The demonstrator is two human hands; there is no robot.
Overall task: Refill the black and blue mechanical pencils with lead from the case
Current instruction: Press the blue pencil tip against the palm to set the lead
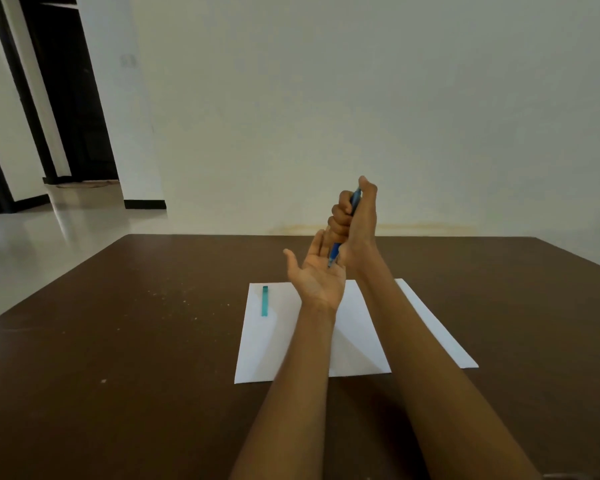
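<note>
The right hand (355,220), at centre frame and raised above the table (118,341), is closed in a fist round the blue mechanical pencil (336,252); the thumb lies over the pencil's upper end, and the barrel runs near-upright, tilted slightly so that the tip points down and to the left of the frame; the left hand (317,275) sits directly below, palm up, fingers straight and relaxed, holding nothing; the pencil tip appears to touch or stand just above this palm, and which of the two cannot be told

The lead case (264,301), a slim teal bar, lies on the white paper (357,344) at the sheet's upper left corner; its long axis runs toward and away from the viewer; it lies to the left of both hands in the frame, and the left hand is the nearer one; the case is apart from both hands; whether it is open cannot be told

The black mechanical pencil is not visible; it may be hidden behind the forearms

Judgement: the blue pencil is probably being clicked or tapped against the palm, to clear old lead or test the feed; the coming reach for the case falls to the free left hand, moving left and down to the sheet
</note>
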